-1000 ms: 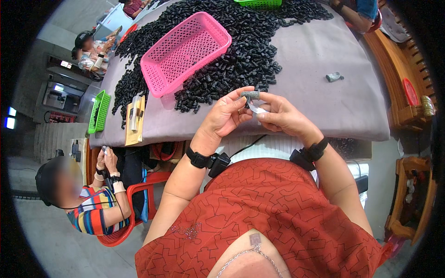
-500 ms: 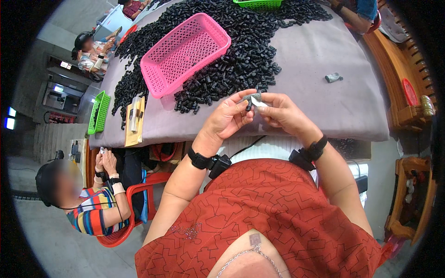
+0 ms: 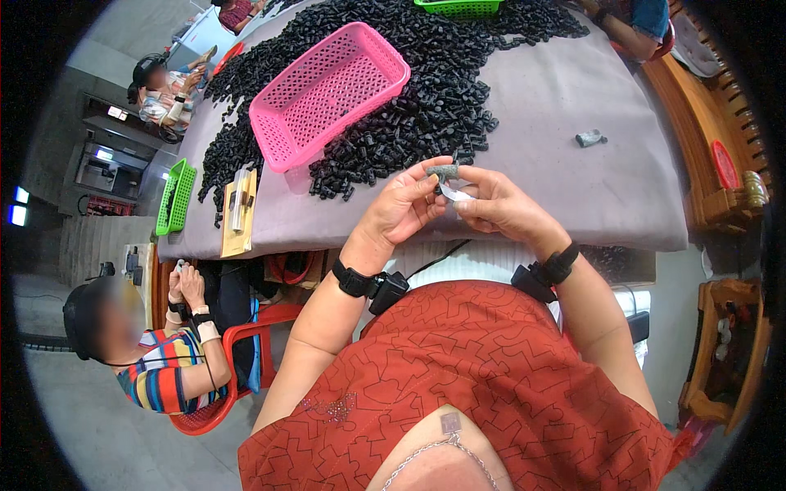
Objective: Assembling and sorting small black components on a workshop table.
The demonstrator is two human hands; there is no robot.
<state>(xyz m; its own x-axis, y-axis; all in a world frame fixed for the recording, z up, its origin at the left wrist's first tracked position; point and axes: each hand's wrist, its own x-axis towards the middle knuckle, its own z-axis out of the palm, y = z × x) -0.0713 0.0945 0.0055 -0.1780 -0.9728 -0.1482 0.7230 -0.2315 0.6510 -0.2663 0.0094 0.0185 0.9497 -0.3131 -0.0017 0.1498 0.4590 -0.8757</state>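
At the table's near edge, my left hand [image 3: 403, 203] pinches a small dark grey cylinder-shaped piece [image 3: 444, 172] between thumb and fingers. Close by, my right hand [image 3: 501, 206] is closed on a thin whitish strip-like thing [image 3: 455, 194], its pale end just below the piece. I cannot make out whether the strip is a blade or a film. My right fingertips also come up against the right end of the piece. Beyond my hands spreads a large heap of small black cylindrical pieces [image 3: 393, 151], with a pink perforated basket [image 3: 282, 135] tilted on top of it.
A similar greyish piece [image 3: 589, 138] lies alone on the grey cloth [image 3: 565, 192] to the right. Leftward are a tan pad with a clear tube [image 3: 237, 214] and a green basket [image 3: 175, 196]. A co-worker [image 3: 176, 352] sits at left on a red chair [image 3: 254, 352].
The whitish strip has swung down and away from the piece in my right hand. The piece has turned to lie more level. Both arms stay nearly where they were.
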